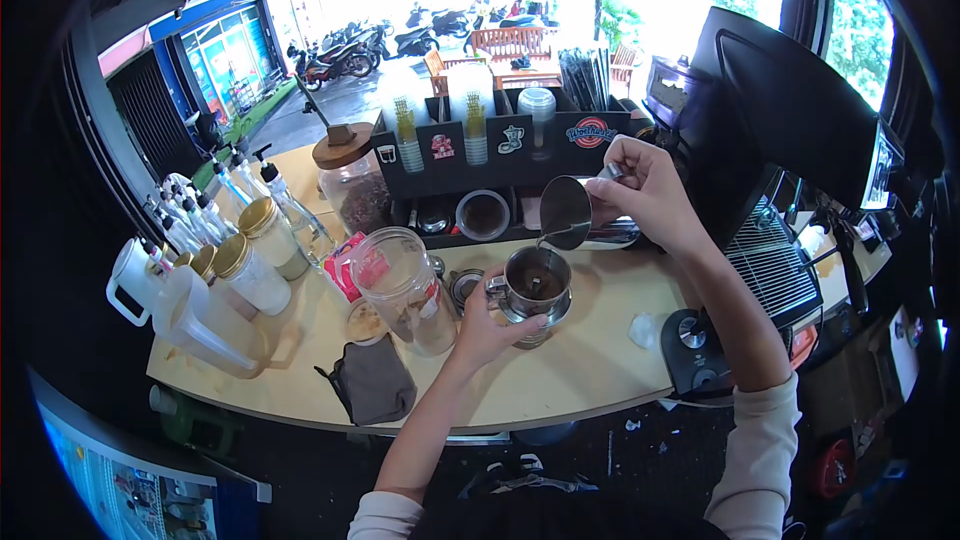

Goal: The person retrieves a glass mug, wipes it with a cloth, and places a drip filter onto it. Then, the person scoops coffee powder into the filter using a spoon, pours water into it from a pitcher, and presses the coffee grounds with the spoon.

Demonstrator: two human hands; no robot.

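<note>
My right hand (645,195) grips a metal pitcher (566,208) by its handle, tilted with its lip low. A thin stream seems to run from the lip into a metal drip coffee filter (555,302), which has a side handle and a wide flange. Dark contents show inside the filter. My left hand (488,338) is closed around the filter's handle side, thumb along the flange. What the filter stands on is mostly hidden beneath it. Just left are a clear plastic jar (392,265) and a small round metal piece (465,285).
A folded grey cloth (372,380) lies near the front edge. Pump bottles (290,195), lidded jars (250,275) and a plastic jug (205,325) crowd the left. Behind stands a black organizer (440,175) with cups. A drip grate (770,265) is at right.
</note>
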